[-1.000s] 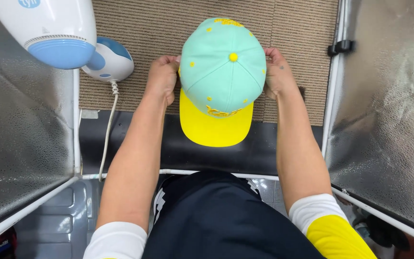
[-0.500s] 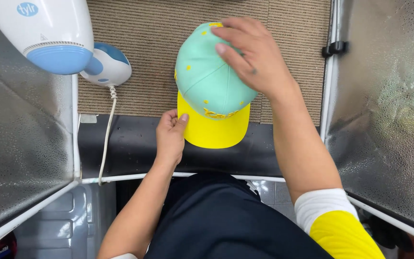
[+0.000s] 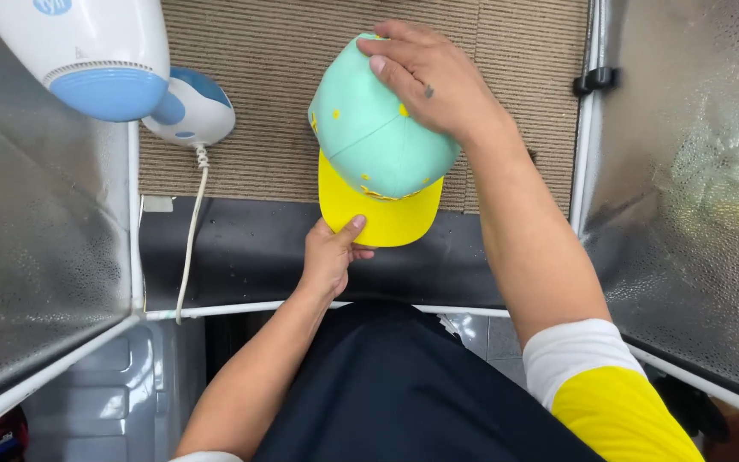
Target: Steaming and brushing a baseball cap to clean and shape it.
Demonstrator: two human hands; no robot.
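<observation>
Steadying cap (image 3: 369, 137) over ribbed mat (image 3: 258, 103): my right hand (image 3: 429, 81) spread wide over mint crown, pressing down; my left hand (image 3: 331, 257) pinching yellow brim edge, thumb on top, keeping brim level. White-blue steamer (image 3: 87, 51) hangs left, untouched.

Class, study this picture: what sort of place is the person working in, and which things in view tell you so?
Probably a small product-photo booth or hat-finishing station: reflective silver panels flank a ribbed mat, a white-and-blue corded appliance hangs nearby, and both hands position a mint-and-yellow cap.
</observation>
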